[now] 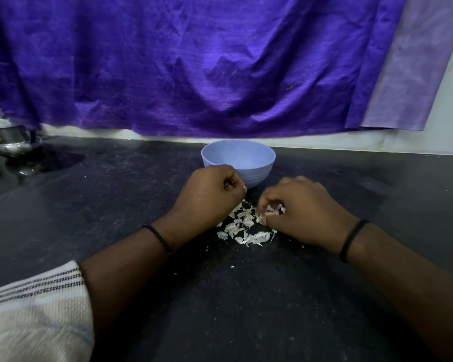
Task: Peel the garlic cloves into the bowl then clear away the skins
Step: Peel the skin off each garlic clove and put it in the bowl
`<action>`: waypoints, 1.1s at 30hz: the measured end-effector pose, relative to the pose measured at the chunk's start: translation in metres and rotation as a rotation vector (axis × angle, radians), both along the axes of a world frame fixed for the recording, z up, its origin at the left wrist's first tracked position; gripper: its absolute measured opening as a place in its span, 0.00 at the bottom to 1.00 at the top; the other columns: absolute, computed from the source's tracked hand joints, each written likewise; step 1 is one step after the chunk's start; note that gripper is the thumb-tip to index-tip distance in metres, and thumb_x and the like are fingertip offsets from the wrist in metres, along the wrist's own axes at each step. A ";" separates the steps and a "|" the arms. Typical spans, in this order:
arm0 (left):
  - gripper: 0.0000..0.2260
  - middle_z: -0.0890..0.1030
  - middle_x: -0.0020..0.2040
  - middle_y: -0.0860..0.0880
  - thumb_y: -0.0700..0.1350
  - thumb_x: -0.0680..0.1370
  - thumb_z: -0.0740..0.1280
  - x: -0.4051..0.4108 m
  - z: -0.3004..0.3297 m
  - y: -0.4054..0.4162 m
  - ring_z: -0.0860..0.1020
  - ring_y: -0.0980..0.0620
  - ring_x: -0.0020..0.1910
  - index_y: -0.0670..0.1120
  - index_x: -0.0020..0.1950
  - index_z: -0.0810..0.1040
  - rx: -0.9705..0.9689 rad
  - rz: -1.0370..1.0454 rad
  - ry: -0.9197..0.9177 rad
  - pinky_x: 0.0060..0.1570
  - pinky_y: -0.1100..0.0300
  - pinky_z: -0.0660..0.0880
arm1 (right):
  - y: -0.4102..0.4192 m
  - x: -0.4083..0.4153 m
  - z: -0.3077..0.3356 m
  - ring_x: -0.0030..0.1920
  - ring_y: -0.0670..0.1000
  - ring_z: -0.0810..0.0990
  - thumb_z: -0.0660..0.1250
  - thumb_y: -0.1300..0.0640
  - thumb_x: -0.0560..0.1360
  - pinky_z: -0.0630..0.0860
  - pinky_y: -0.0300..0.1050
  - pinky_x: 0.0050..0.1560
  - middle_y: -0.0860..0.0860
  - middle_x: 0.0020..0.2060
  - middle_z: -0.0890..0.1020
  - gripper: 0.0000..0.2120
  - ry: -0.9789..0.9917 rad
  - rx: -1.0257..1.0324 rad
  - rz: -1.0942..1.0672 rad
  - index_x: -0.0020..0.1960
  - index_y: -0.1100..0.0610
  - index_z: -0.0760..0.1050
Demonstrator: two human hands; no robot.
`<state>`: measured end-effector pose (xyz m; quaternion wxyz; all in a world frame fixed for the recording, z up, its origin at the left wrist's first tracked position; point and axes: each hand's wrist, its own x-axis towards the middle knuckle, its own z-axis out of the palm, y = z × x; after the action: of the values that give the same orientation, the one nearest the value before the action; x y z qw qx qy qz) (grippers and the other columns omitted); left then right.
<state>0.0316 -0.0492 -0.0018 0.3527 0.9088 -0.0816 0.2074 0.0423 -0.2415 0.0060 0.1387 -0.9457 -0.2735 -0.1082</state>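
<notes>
- My right grip (293, 205) is down on the counter (115, 199), fingertips curled into the heap of garlic skins (243, 226) and pinching at the flakes along its right edge; I judge I am gathering skins here, not peeling.
- My left grip (209, 189) hangs just above the left edge of the same heap, fingers curled tight with thumb against forefinger. Something small may be pinched there, but I cannot tell what, or whether anything is held at all.
- The skins lie between my two hands, a loose white scatter spreading toward me from the foot of the bowl (238, 160). A few stray flecks sit nearer me, apart from the main heap.
- The bowl stands just beyond the heap, straight ahead, its near wall partly behind my left knuckles. My left hand is the nearer one to it; my right sits to its right and nearer me.
- I cannot see into the bowl from here, so I cannot say whether peeled cloves are inside.
- What the coming move turns on: the heap is directly under and between my hands, so a sweep inward from both sides should bunch it. The flakes are thin and light; I expect them to slip and cling to my fingers.
- No whole cloves show on the counter.
</notes>
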 end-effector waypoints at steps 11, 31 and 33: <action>0.02 0.82 0.34 0.53 0.46 0.75 0.74 0.001 -0.002 -0.002 0.77 0.62 0.31 0.50 0.42 0.84 -0.133 -0.093 0.015 0.32 0.69 0.71 | 0.000 0.005 0.001 0.33 0.41 0.79 0.76 0.57 0.71 0.74 0.34 0.36 0.47 0.35 0.83 0.06 0.131 0.542 0.016 0.41 0.49 0.80; 0.11 0.79 0.27 0.54 0.44 0.80 0.67 -0.007 0.003 -0.009 0.71 0.59 0.22 0.44 0.39 0.82 -0.331 -0.211 0.124 0.24 0.67 0.67 | 0.004 0.004 0.003 0.39 0.43 0.81 0.72 0.65 0.75 0.75 0.34 0.40 0.55 0.41 0.86 0.05 0.319 0.864 0.194 0.50 0.59 0.83; 0.11 0.81 0.29 0.51 0.47 0.80 0.68 -0.008 0.003 -0.009 0.72 0.58 0.22 0.45 0.40 0.83 -0.326 -0.207 0.144 0.24 0.66 0.67 | 0.003 0.003 0.004 0.39 0.43 0.82 0.72 0.64 0.75 0.76 0.35 0.41 0.53 0.41 0.87 0.04 0.303 0.895 0.181 0.49 0.60 0.83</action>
<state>0.0238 -0.0583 0.0013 0.5194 0.8390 -0.1144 0.1151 0.0449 -0.2380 0.0097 0.5793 -0.7706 -0.2579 -0.0637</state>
